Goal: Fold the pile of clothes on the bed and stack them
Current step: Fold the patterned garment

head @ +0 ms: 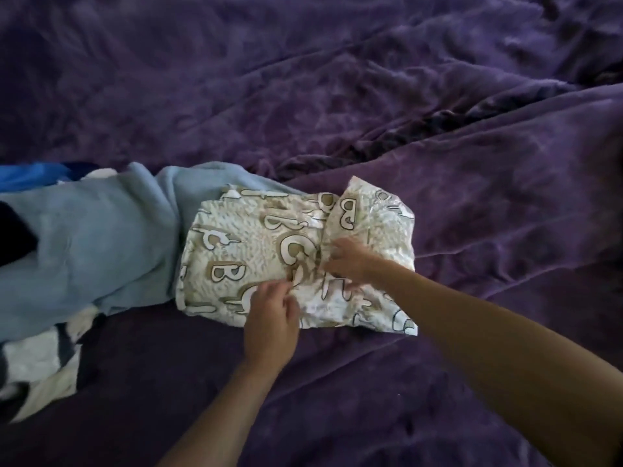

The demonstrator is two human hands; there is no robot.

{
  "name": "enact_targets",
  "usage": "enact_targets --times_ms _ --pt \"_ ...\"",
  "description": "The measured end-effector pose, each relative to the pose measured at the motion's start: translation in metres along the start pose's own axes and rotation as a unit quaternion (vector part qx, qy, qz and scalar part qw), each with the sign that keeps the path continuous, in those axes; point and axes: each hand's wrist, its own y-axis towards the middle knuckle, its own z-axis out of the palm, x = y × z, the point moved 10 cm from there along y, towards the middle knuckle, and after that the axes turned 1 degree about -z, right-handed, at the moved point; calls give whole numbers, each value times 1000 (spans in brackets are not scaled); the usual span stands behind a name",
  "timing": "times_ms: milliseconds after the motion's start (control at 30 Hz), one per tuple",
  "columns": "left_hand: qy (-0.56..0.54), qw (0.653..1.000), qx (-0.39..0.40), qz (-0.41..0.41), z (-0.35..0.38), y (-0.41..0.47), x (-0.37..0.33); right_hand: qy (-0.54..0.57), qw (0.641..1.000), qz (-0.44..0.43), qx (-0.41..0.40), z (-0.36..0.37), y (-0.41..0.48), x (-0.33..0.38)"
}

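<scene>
A cream cloth printed with brown letters (236, 251) lies partly folded on the purple bed cover (371, 96), in the middle of the view. My left hand (271, 318) pinches a fold near the cloth's front edge. My right hand (350, 257) grips a bunched fold at its middle, where a flap from the right side turns over. A light blue garment (94, 244) lies spread to the left, its edge tucked under the lettered cloth.
More clothes lie at the left edge: a bright blue piece (30, 175), something dark (13, 234), and a white cloth with dark stripes (43, 358). The purple cover is rumpled into ridges at the right (472, 112).
</scene>
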Motion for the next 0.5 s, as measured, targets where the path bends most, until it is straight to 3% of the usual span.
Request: enact_targets --times_ms 67,100,167,233,267,367,500 --pt "55 996 26 69 17 -9 -17 -32 998 -33 -49 -17 1 -10" --pt "79 990 34 110 27 -11 -26 -38 989 -62 -125 -41 -4 -14" --pt "121 973 35 192 48 -7 -43 -71 932 -101 -341 -105 -36 -25" --pt "183 955 63 225 78 5 -41 -73 883 -77 -458 -148 -64 -53" --pt "213 946 95 226 97 13 -31 -41 893 -44 -446 -154 -62 -72" --pt "261 923 191 208 147 26 7 135 944 25 -301 -128 -32 -120" --pt "188 938 200 211 149 31 13 192 942 -15 -275 -101 -32 -99"
